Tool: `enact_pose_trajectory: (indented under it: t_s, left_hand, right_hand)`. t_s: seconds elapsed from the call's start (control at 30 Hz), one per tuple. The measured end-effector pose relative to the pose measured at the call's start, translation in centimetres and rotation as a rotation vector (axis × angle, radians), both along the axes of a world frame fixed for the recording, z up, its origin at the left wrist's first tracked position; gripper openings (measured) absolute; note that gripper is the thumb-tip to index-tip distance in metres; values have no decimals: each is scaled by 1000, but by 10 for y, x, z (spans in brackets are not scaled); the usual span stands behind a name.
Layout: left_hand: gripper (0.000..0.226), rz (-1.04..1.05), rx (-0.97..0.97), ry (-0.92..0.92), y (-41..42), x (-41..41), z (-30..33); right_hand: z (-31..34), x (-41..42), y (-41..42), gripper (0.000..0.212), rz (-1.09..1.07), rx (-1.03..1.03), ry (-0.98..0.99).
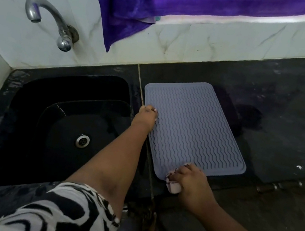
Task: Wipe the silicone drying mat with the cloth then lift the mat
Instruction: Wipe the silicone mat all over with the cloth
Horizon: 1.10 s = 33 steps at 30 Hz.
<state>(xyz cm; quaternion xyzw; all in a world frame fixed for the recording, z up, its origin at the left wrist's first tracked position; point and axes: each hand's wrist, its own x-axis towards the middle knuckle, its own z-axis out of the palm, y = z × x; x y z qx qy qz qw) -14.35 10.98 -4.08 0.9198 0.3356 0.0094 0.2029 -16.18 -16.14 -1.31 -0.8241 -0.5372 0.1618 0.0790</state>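
Fingers of the right hand point(192, 180) are curled shut around a bunched pale cloth point(173, 184), pressing it onto the near corner of the silicone drying mat point(192, 126). How much of the cloth is spread flat under the palm is hidden, so its contact patch is a guess. The left hand point(146, 115) lies on the mat's left edge, fingertips bent down onto the rim and holding nothing, seemingly pinning it.

That grey, wavy-ribbed mat lies flat on the dark counter point(287, 129), just right of the black sink point(61, 119).

Wiping looks to be at the near end. To do it well, keep the left hand's downward pressure so the mat cannot slide, and draw the cloth along the ridges rather than across them, working toward the far edge below the tiled wall point(211, 42). Lift only once the whole surface is covered.
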Motion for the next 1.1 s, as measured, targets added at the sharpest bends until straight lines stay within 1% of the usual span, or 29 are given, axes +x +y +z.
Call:
enact_pose_trajectory:
  t_s: [0.03, 0.07, 0.1, 0.13, 0.17, 0.2, 0.27, 0.37, 0.4, 0.43, 0.47, 0.5, 0.57, 0.6, 0.67, 0.73, 0.77, 0.83, 0.87, 0.9, 0.93, 1.0, 1.03, 1.1]
  left_hand:
    - [39, -5, 20, 58, -3, 0, 1]
    - [42, -6, -16, 106, -12, -3, 7]
    - [47, -29, -41, 82, -20, -6, 8]
    - [50, -46, -15, 85, -27, -9, 11]
    - [47, -41, -5, 37, -37, -15, 16]
    - [43, 8, -50, -46, -47, -21, 15]
    - [35, 91, -85, -151, -72, -34, 14]
    - [24, 183, -75, -213, -98, -56, 5]
    - [23, 170, -53, -213, -99, -60, -2]
    - [21, 139, -79, -211, -99, -63, -5]
    - [18, 119, -127, -212, -99, -64, -9]
    - [14, 151, -232, -236, -100, -65, -7]
    - [13, 284, -461, -345, -103, -64, 2]
    - [14, 349, -521, -375, -103, -62, 2]
    - [10, 362, -540, -295, -101, -59, 6]
    - [19, 348, -444, -198, -98, -56, 5]
    - [23, 340, -440, -167, -99, -56, 7]
    - [31, 278, -392, -93, -101, -53, 12]
    - [34, 236, -351, -56, -100, -52, 12]
    - [38, 233, -354, -38, -98, -50, 15]
    - [40, 228, -366, 14, -95, -50, 17]
    - [41, 159, -267, 137, -89, -48, 27]
    - [38, 106, -218, 171, -85, -45, 32]
    - [31, 51, -167, 184, -74, -37, 40]
  right_hand:
    - [6, 4, 0, 24, -18, -11, 59]
    - [14, 11, 3, 19, -76, -21, 153]
    - [22, 17, 9, 13, -150, 10, 256]
    - [27, 26, 17, 10, -218, 86, 309]
    - [29, 35, 27, 8, -248, 154, 308]
    - [29, 42, 36, 9, -233, 169, 245]
    - [22, 43, 50, 18, -198, 89, 131]
    - [2, 28, 57, 34, -136, -76, -16]
    - [-2, 21, 56, 37, -99, -97, -79]
    - [-5, 17, 53, 38, -80, -93, -122]
    - [-5, 14, 47, 38, -70, -83, -139]
    - [-4, 12, 39, 39, -62, -78, -140]
    - [-8, 7, 19, 41, -38, -63, -129]
    - [-12, 4, 10, 43, -30, -52, -146]
    - [-12, -4, -2, 43, -41, -61, -157]
    - [-6, -7, -2, 39, -66, -101, -125]
    - [1, -8, -2, 36, -86, -134, -83]
    - [16, -4, -3, 26, -134, -160, 87]
    - [23, 2, -5, 20, -169, -115, 197]
    - [32, 10, -7, 10, -214, -62, 314]
    - [42, 18, -10, 8, -290, 19, 393]
    - [61, 44, -8, 27, -455, 144, 405]
    - [69, 56, -5, 28, -536, 188, 429]
    - [78, 80, 7, 13, -627, 188, 473]
